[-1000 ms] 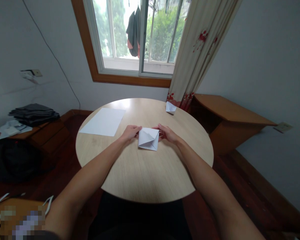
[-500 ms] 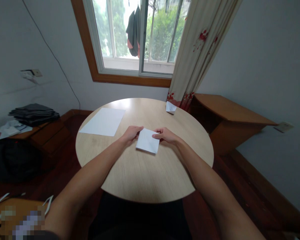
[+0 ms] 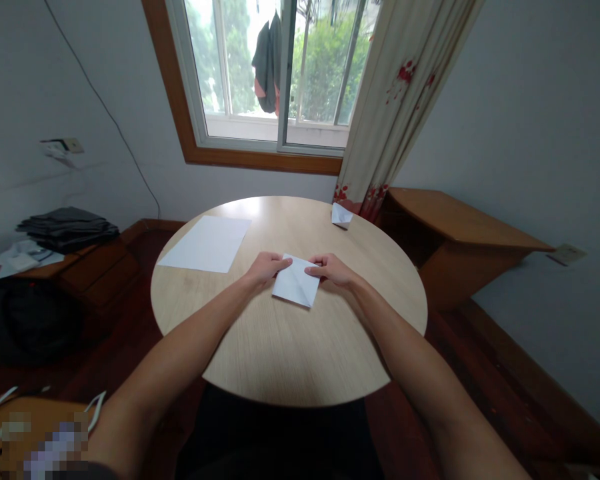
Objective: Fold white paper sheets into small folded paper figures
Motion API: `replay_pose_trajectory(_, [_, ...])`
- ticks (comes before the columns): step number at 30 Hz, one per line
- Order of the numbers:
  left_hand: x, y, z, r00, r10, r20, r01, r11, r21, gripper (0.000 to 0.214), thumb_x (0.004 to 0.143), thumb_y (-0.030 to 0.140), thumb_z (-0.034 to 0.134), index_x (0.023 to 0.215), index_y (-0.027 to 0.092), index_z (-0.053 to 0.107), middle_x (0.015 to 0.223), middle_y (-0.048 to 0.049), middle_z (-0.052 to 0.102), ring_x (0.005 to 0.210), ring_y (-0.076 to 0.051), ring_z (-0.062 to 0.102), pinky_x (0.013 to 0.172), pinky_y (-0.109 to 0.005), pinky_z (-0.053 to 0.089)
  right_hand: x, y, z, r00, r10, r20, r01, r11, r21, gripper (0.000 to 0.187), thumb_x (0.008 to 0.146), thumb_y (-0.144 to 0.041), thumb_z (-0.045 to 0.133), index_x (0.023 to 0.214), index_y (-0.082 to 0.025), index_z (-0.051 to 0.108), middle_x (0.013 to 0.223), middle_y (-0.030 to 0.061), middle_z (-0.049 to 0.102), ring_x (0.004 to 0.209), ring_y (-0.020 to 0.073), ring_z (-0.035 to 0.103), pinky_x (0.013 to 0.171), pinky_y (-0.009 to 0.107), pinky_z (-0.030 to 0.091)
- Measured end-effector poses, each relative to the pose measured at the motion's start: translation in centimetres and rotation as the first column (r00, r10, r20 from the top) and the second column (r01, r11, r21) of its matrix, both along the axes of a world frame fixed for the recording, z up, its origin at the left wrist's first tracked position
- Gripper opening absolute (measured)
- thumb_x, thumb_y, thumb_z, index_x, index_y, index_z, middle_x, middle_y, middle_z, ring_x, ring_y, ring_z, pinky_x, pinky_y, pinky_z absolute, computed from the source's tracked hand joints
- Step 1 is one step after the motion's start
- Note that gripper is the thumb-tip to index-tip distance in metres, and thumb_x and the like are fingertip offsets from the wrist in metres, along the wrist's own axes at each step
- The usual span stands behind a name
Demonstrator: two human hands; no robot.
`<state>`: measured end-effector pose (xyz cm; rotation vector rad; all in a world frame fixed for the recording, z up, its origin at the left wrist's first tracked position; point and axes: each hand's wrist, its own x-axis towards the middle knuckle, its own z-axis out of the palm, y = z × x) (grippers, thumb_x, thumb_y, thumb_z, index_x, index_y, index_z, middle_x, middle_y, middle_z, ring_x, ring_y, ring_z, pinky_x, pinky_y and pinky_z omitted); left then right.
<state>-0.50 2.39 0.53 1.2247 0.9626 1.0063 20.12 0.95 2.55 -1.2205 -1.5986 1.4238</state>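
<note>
Paper square (image 3: 296,283), diagonally creased, over middle of round bench (image 3: 290,357); pinched at far-left corner in left grip (image 3: 267,268) and at far-right corner in right grip (image 3: 333,269), both closed. Possible faults: stray creasing from uneven pressure; torn corners from opposed pull.

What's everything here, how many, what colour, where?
round table: 1, pale wood, centre
folded paper: 1, white, held, centre
paper sheet: 1, white, table's left
small folded piece: 1, white, table's far right
window: 1, brown-framed, ahead
curtain: 1, cream and red, beside window
hanging cloth: 1+, dark, outside
furniture: 3, brown, right, left, lower left
folded pile: 1, dark, left
bag: 1, black, left
cable: 1, dark, upper left
left hand: 1, bare, paper's left
right hand: 1, bare, paper's right
</note>
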Motion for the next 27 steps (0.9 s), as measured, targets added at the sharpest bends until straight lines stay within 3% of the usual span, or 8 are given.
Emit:
replay_pose_trajectory(8, [0.2, -0.2, 0.1, 0.999, -0.021, -0.028, 0.022, 0.998, 0.057, 0.043, 0.055, 0.048, 0.079, 0.065, 0.01, 0.063, 0.06, -0.0034, 0.06, 0.052, -0.011, 0.051, 0.05, -0.023, 0.036, 0.3, 0.6, -0.6, 0.999, 0.002, 0.048, -0.008, 0.99, 0.141, 0.039, 0.062, -0.048, 0.073, 0.071, -0.011, 0.065, 0.055, -0.0004, 0.057, 0.05, 0.0082, 0.046, 0.048, 0.022, 0.032])
replay_pose_trajectory(17, [0.5, -0.7, 0.7, 0.996, 0.086, -0.03, -0.077, 0.973, 0.217, 0.051, 0.062, 0.061, 0.069, 0.059, 0.011, 0.058, 0.053, 0.0004, 0.051, 0.049, -0.008, 0.042, 0.046, -0.022, 0.029, 0.2, 0.2, -0.2, 0.998, 0.026, 0.061, -0.033, 0.992, 0.123, 0.039, 0.061, -0.048, 0.073, 0.071, -0.011, 0.066, 0.057, 0.0005, 0.058, 0.052, 0.0093, 0.047, 0.051, 0.024, 0.034])
replay_pose_trajectory(23, [0.6, -1.2, 1.2, 0.994, 0.104, -0.043, -0.093, 0.976, 0.198, 0.049, 0.062, 0.059, 0.069, 0.058, 0.012, 0.058, 0.052, -0.0003, 0.053, 0.049, -0.009, 0.045, 0.046, -0.022, 0.03, 0.1, 0.1, -0.1, 0.998, 0.024, 0.055, -0.031, 0.992, 0.123, 0.039, 0.061, -0.047, 0.074, 0.07, -0.011, 0.066, 0.055, 0.0003, 0.058, 0.051, 0.0091, 0.047, 0.05, 0.023, 0.034])
replay_pose_trajectory(27, [0.7, -1.2, 1.0, 0.995, 0.067, -0.074, -0.058, 0.991, 0.125, 0.044, 0.06, 0.052, 0.074, 0.068, 0.011, 0.063, 0.061, -0.004, 0.061, 0.054, -0.012, 0.053, 0.047, -0.023, 0.035, -0.2, 0.1, -0.2, 0.997, 0.028, 0.066, -0.036, 0.992, 0.121, 0.037, 0.059, -0.046, 0.075, 0.068, -0.011, 0.066, 0.053, -0.0004, 0.058, 0.05, 0.009, 0.047, 0.049, 0.023, 0.034])
